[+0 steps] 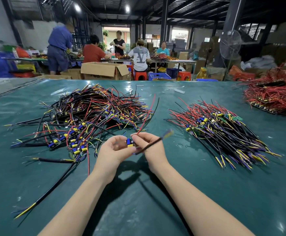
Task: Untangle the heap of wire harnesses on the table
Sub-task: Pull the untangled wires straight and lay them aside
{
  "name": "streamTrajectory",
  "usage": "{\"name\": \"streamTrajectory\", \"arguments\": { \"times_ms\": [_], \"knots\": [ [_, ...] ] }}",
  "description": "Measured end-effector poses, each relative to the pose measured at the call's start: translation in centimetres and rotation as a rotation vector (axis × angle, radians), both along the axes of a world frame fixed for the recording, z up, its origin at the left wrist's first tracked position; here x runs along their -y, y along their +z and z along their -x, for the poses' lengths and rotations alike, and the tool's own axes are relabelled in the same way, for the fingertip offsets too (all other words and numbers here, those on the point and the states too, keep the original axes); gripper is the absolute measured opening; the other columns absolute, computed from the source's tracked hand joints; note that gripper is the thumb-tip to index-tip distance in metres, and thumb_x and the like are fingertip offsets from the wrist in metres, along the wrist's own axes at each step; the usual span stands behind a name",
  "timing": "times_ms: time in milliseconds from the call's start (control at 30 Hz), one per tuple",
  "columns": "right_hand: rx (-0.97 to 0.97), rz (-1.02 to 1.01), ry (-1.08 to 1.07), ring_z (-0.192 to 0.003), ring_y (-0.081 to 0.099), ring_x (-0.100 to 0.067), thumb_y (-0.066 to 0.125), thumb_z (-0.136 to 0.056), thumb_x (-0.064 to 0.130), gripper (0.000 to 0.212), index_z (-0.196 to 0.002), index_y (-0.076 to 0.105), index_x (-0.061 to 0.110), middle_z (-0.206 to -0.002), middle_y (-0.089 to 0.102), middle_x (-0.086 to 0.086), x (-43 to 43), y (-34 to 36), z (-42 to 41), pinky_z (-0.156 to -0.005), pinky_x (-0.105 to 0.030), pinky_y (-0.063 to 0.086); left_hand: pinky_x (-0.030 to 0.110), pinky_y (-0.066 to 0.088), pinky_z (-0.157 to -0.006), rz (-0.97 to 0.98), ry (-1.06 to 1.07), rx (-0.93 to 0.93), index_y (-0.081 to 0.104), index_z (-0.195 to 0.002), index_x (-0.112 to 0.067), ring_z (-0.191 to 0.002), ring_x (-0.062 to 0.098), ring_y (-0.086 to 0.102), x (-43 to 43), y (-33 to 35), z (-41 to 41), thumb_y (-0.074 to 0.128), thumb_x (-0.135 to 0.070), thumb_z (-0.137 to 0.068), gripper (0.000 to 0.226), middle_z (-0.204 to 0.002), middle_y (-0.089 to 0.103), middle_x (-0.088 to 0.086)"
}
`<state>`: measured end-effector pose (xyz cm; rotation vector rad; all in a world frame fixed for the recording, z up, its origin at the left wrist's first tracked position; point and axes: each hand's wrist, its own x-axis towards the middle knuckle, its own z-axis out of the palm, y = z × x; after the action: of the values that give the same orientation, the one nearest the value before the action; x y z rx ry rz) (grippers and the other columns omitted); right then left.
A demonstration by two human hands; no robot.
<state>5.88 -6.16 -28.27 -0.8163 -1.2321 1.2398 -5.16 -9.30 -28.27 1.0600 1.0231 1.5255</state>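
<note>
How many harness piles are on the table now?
3: a tangled heap at left, a combed pile at right, a red-wired pile at the far right edge, partly out of frame.

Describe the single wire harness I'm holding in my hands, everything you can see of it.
The harness is a small module with blue and yellow parts, pinched between the fingertips of the left hand and right hand, above the green table cover. A thin red wire and a thin black wire curve up and away from it. A thicker black sheathed cable runs right, its yellow and blue ends blurred.
</note>
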Motion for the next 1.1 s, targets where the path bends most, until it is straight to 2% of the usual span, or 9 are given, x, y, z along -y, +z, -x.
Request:
{"name": "streamTrajectory", "arguments": {
  "times_ms": [100,200,400,500,600,700,800,933,1100],
  "knots": [
    [-0.054,0.035,0.009,-0.048,0.058,-0.005,0.056,-0.085,-0.005,0.019,-0.071,0.064,0.005,-0.052,0.063,0.006,-0.1,0.0,-0.6,-0.052,-0.017,0.05,0.02,0.051,-0.063,0.01,-0.094,-0.075,0.055,-0.091,-0.011,-0.07,0.013,0.064,0.1,0.1,0.3,0.054,0.028,-0.072,0.044,-0.081,0.068,0.007],
    [-0.034,0.056,0.019,-0.048,0.059,-0.004,0.056,-0.084,-0.006,0.014,-0.077,0.064,0.003,-0.052,0.064,0.006,0.0,0.1,-0.8,-0.051,-0.017,0.049,0.019,0.051,-0.057,0.046,-0.112,-0.076,0.054,-0.093,-0.01,-0.066,0.014,0.063,0.0,0.0,0.4,0.042,0.032,-0.074,0.047,-0.082,0.068,0.009],
    [-0.024,0.052,0.051,-0.043,0.056,-0.005,0.053,-0.085,-0.01,0.01,-0.087,0.062,-0.005,-0.05,0.061,0.004,0.0,0.0,-0.8,-0.046,-0.018,0.05,0.023,0.056,-0.055,0.134,-0.137,0.163,0.052,-0.096,-0.008,-0.059,0.014,0.067,0.2,0.0,-0.3,0.052,0.006,-0.087,0.017,-0.08,0.066,0.009],
    [0.033,0.017,0.061,-0.047,0.057,-0.003,0.052,-0.086,-0.011,0.014,-0.089,0.062,-0.002,-0.051,0.063,0.008,0.1,-0.4,-0.1,-0.051,-0.017,0.052,0.014,0.049,-0.046,0.167,0.01,0.098,0.049,-0.101,-0.004,-0.06,0.014,0.06,0.0,-0.4,-0.5,0.057,0.01,-0.083,0.024,-0.081,0.06,0.007],
    [0.059,0.053,0.07,-0.053,0.059,-0.005,0.052,-0.088,-0.005,0.019,-0.078,0.064,0.006,-0.055,0.065,0.009,-0.1,-0.3,-0.3,-0.058,-0.022,0.052,0.011,0.041,-0.041,0.152,-0.011,-0.046,0.058,-0.094,-0.009,-0.059,0.009,0.058,-0.1,-0.2,0.3,0.062,0.008,-0.081,0.022,-0.073,0.065,0.001],
    [0.057,0.108,0.137,-0.048,0.055,-0.003,0.051,-0.089,-0.004,0.022,-0.075,0.064,0.008,-0.053,0.062,0.004,-0.2,-0.3,-0.9,-0.052,-0.017,0.05,0.009,0.036,-0.04,0.141,-0.028,-0.186,0.063,-0.089,-0.017,-0.051,-0.003,0.058,-0.1,0.0,0.9,0.066,0.007,-0.078,0.026,-0.063,0.068,-0.007],
    [0.027,0.126,0.139,-0.042,0.053,-0.001,0.052,-0.088,-0.005,0.021,-0.075,0.063,0.007,-0.046,0.059,0.006,-0.1,-0.3,-0.9,-0.048,-0.015,0.049,0.009,0.033,-0.038,0.18,-0.025,-0.21,0.064,-0.086,-0.021,-0.051,0.001,0.057,-0.1,0.2,1.0,0.067,0.004,-0.077,0.027,-0.056,0.065,-0.009],
    [0.05,0.111,0.056,-0.045,0.055,0.001,0.057,-0.085,-0.004,0.018,-0.077,0.064,0.01,-0.046,0.059,0.009,0.1,-0.3,-0.5,-0.048,-0.014,0.048,0.015,0.029,-0.038,0.236,0.005,-0.245,0.056,-0.082,-0.021,-0.059,0.009,0.053,-0.2,0.3,0.7,0.061,-0.005,-0.083,0.017,-0.068,0.059,-0.003],
    [0.039,0.115,0.067,-0.049,0.057,0.001,0.056,-0.085,-0.006,0.023,-0.073,0.063,0.012,-0.05,0.062,0.009,0.2,-0.3,-0.1,-0.052,-0.013,0.049,0.013,0.028,-0.038,0.22,0.055,-0.314,0.061,-0.089,-0.015,-0.055,0.004,0.054,-0.2,0.2,0.6,0.064,-0.023,-0.085,0.01,-0.075,0.061,-0.004]
  ]
}}
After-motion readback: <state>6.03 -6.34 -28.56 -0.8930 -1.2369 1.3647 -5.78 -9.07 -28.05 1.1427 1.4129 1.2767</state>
